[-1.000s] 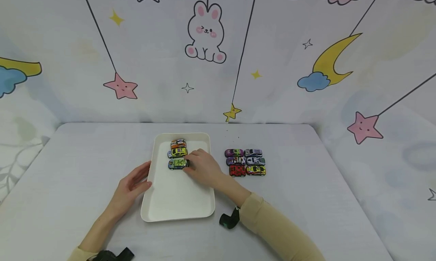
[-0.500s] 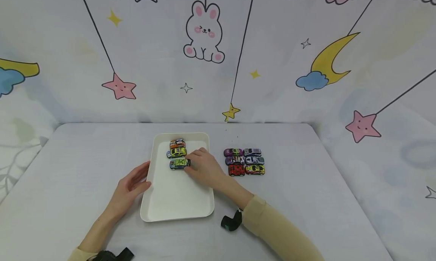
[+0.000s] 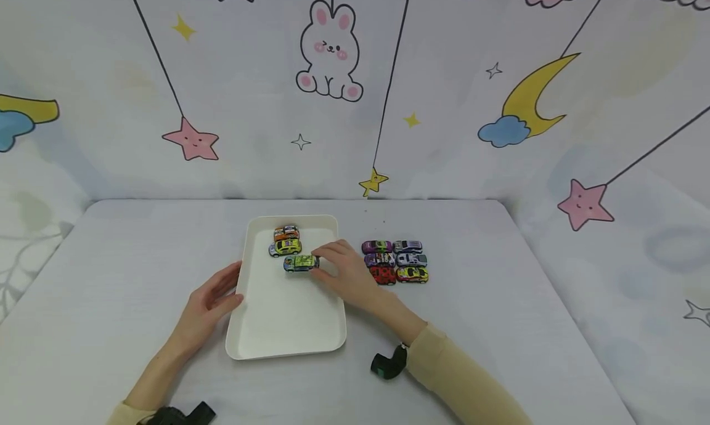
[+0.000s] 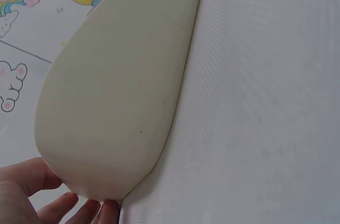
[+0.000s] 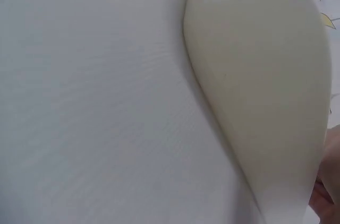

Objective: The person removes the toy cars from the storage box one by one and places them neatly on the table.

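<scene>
A white rectangular tray (image 3: 285, 326) lies on the table in the head view. Between thumb and fingers, my right hand (image 3: 355, 280) pinches the end of a green toy car (image 3: 299, 263) over the tray's upper part. Two other toy cars sit behind it in the tray: a yellow one (image 3: 285, 247) and an orange one (image 3: 286, 232). My left hand (image 3: 208, 302) touches the tray's left edge with relaxed fingers. In the left wrist view, fingertips (image 4: 66, 203) rest against the tray's outer wall (image 4: 117, 86). The right wrist view shows only part of my right hand (image 5: 330, 181).
Right of the tray, several toy cars stand in two columns, among them a red car (image 3: 383, 275), a yellow car (image 3: 412, 275) and a purple car (image 3: 376, 246). A white cloth covers the table (image 3: 471, 326). A patterned backdrop (image 3: 249, 92) rises behind it.
My right hand has moved to the right with the green toy car, away from the line of the two cars behind it. The left hand stays at the tray's edge.
</scene>
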`<state>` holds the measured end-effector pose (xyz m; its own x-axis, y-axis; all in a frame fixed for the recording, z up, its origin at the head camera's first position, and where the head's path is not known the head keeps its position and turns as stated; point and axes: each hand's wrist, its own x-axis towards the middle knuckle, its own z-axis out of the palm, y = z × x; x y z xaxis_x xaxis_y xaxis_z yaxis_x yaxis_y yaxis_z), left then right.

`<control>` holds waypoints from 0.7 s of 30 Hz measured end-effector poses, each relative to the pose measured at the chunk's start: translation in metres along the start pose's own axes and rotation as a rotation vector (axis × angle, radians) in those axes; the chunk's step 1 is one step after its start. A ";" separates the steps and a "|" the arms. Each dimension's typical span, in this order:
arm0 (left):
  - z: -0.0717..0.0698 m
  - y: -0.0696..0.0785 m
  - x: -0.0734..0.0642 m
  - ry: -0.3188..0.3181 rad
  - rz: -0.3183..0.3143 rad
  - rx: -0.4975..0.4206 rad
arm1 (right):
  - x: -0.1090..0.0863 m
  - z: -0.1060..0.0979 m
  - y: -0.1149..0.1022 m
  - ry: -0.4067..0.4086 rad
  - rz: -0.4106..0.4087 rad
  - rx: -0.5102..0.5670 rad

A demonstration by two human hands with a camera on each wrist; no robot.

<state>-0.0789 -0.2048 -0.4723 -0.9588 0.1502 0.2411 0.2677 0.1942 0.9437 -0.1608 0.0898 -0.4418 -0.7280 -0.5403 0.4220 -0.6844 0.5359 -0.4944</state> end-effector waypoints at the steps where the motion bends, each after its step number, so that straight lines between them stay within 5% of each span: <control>1: 0.000 0.000 0.000 0.000 0.001 0.006 | -0.002 -0.001 0.002 0.016 -0.011 0.000; 8: -0.001 -0.003 0.000 -0.001 0.008 0.019 | -0.017 -0.007 0.013 0.139 -0.083 0.024; 21: -0.001 -0.002 0.000 -0.005 -0.006 0.037 | -0.048 -0.026 0.041 0.234 -0.057 0.001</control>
<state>-0.0794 -0.2065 -0.4739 -0.9598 0.1539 0.2345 0.2657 0.2305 0.9361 -0.1549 0.1544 -0.4627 -0.6782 -0.4045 0.6135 -0.7244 0.5083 -0.4657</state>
